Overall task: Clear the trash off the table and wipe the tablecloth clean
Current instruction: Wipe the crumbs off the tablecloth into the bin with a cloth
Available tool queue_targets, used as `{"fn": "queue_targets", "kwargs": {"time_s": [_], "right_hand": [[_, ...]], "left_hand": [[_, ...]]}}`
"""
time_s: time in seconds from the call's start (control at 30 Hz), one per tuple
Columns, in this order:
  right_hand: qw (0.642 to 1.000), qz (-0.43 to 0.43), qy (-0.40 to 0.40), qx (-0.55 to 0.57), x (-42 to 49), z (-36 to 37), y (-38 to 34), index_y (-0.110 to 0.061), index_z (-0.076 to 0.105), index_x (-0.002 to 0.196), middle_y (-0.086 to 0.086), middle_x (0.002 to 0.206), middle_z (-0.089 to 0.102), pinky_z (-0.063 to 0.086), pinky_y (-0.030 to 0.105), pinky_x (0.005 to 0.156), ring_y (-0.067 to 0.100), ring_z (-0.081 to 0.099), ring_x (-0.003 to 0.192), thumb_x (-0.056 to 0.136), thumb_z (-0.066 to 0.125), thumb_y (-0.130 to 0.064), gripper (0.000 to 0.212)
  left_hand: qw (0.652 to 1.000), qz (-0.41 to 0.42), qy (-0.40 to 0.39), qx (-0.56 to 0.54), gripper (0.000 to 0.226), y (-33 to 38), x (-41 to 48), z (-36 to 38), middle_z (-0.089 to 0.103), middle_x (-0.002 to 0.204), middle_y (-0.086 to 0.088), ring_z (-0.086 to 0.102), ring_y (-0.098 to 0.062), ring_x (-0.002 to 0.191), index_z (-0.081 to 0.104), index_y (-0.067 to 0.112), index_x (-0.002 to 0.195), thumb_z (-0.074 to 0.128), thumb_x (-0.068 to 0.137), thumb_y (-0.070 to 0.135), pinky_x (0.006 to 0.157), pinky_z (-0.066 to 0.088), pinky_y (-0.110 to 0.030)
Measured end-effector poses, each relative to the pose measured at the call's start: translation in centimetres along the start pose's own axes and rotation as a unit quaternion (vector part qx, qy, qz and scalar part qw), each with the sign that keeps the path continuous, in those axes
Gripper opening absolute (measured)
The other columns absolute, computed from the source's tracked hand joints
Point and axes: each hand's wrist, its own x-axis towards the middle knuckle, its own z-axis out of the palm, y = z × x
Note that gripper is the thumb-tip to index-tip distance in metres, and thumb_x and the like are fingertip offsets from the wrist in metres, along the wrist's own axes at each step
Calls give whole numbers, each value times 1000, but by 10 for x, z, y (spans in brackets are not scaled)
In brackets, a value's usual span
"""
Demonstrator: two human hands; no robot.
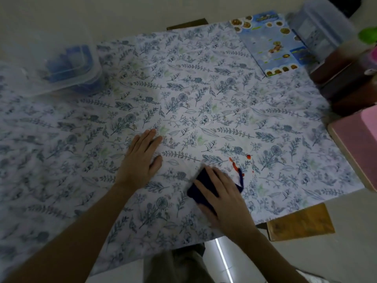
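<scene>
A white tablecloth (pixel 204 94) printed with blue leaves covers the table. A red smear (pixel 236 165) with small drops lies on it right of centre, near the front. My right hand (pixel 222 198) presses flat on a dark blue cloth (pixel 201 185) just left of the smear; a strip of the cloth trails out beside the red marks. My left hand (pixel 140 160) rests palm down on the tablecloth, fingers spread, to the left of the cloth, holding nothing.
A clear plastic box (pixel 67 66) with blue items stands at the far left. A blue printed leaflet (pixel 271 43) lies at the far right, beside a clear lidded container (pixel 320 27), dark brown boxes (pixel 346 78) and a pink box (pixel 357 141). Wooden table corners show at front right.
</scene>
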Motion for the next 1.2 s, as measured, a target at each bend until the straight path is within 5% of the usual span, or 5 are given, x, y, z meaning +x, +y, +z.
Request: {"fn": "queue_targets", "kwargs": {"time_s": [0.23,0.5,0.73,0.97,1.2], "right_hand": [[994,106,6,14,-63,-38,107,-20,38,142,9,157,17,24,50,113,30,21,143,94,35,-48,55],[947,284,149,27,70,-42,126,-11,41,138,23,150,28,29,56,108,43,34,131,96,35,-41,52],[988,97,115,26,121,-17,7,-22,35,143,12,156,20,9,46,118,35,19,141,98,35,-43,50],[993,-115,29,-27,-1,13,-4,-25,34,144,12,156,17,15,48,118,32,16,144,95,43,-44,53],[999,25,35,-4,-60,-31,128,-16,40,139,17,153,25,30,58,108,36,26,139,91,48,-40,53]], "left_hand": [[1000,-1,14,-12,55,-3,0,3,29,156,-8,20,-20,148,37,11,144,34,96,39,121,17,-44],[999,-1,25,-20,57,-3,0,6,29,156,-9,20,-22,147,37,11,144,31,96,41,122,16,-44],[1000,-1,17,-6,54,-3,-1,4,30,156,-8,20,-21,147,38,11,144,36,96,37,121,17,-43],[1000,8,20,-17,54,-1,1,2,30,155,-11,21,-23,147,38,9,143,38,96,35,120,19,-47],[1000,7,17,-11,57,-3,1,3,29,156,-11,20,-23,148,36,9,145,35,96,38,122,16,-45]]}}
